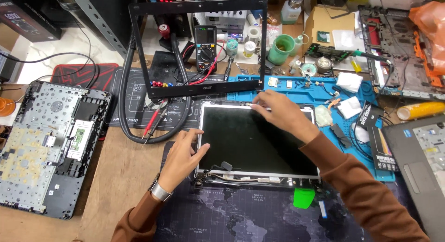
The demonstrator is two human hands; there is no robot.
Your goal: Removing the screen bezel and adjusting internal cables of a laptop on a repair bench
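With the black bezel frame (199,47) already off and propped behind, the left hand (183,156) is steadying the bare laptop screen panel (252,137) on the worktop (125,172), fingers spread against its left edge, while the right hand (278,113) is pinching fingers together at its top edge, the panel still seated in its back cover.

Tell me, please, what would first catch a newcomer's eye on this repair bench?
Most striking is the bare laptop screen panel lying flat at the centre, with the left hand on its left edge and the right hand at its top edge. Just behind it the removed black screen bezel stands propped up, framing a multimeter. At far left lies an opened laptop base, its grey metal inside showing.
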